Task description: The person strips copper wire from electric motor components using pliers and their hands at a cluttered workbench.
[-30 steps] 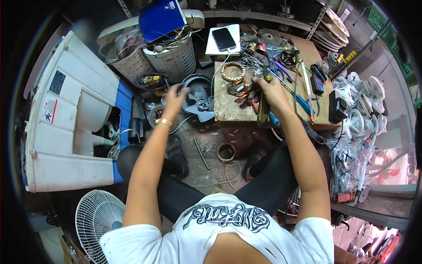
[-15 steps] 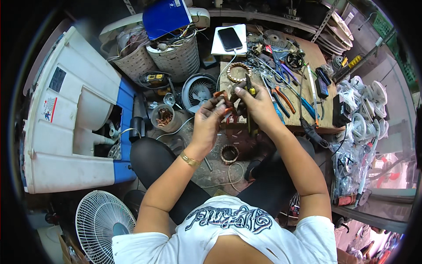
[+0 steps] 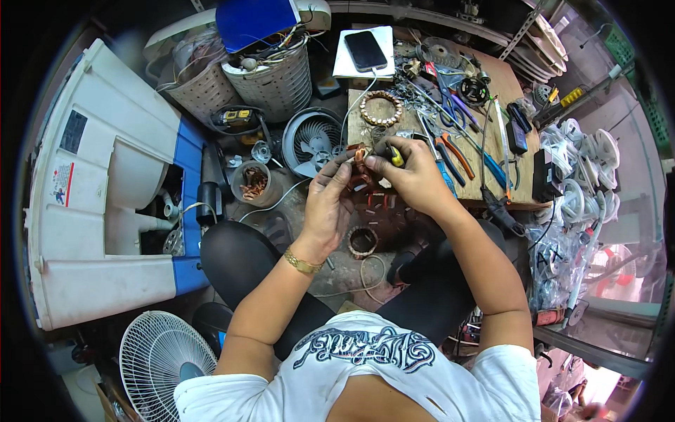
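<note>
Copper winding piece (image 3: 360, 156) is mostly hidden between the fingers, its exact shape hard to make out. Left hand (image 3: 329, 204) pinches it closed; right hand (image 3: 413, 176) is clenched on a yellow-handled tool (image 3: 394, 156), tip touching the coil, just before the wooden bench (image 3: 508, 91) edge, near the stator ring (image 3: 380, 109).

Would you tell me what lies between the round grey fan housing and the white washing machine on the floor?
In the head view, a small clear cup of copper scraps sits between the round grey fan housing and the white washing machine.
</note>
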Available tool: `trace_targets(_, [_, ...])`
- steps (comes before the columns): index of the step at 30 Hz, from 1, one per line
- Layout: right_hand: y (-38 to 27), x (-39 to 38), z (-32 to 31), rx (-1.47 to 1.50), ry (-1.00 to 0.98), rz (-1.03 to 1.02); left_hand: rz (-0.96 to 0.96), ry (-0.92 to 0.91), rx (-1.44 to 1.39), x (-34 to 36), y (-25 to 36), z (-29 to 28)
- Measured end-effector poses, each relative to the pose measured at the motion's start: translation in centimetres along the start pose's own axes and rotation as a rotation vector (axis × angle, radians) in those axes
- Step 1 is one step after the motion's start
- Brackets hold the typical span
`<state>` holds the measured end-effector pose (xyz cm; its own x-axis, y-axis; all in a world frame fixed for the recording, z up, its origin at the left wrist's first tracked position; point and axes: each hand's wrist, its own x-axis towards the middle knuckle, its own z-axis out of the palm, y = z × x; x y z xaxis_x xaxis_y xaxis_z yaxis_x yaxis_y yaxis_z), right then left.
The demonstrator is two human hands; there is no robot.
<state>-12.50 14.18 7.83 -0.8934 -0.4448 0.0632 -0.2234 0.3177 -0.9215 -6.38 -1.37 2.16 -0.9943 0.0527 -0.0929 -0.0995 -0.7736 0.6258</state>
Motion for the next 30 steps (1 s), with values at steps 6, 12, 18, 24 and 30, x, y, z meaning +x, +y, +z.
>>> trace_targets(6, [1.8, 0.4, -0.1, 0.155, -0.051, 0.061, -0.026, -0.028, -0.050, 0.2, 0.1, 0.3])
trace_targets(12, [-0.2, -1.9, -0.9, 0.097, 0.109, -0.061, 0.029, 0.038, -0.032, 0.1, 0.6, 0.8])
trace_targets(18, [-1.1, -2.6, 0.7, 0.047, 0.083, -0.168, 0.213, 0.062, -0.117, 0.7, -0.8, 0.7])
trace_targets(24, [-0.8, -2.8, 2.3, -0.134, 0.139, -0.280, 0.231, 0.082, -0.103, 0.6, -1.0, 0.5])
trace_targets(30, [-0.6, -2.7, 2.4, -0.267, 0.139, -0.364, 0.317, 0.044, -0.046, 0.5, -1.1, 0.7])
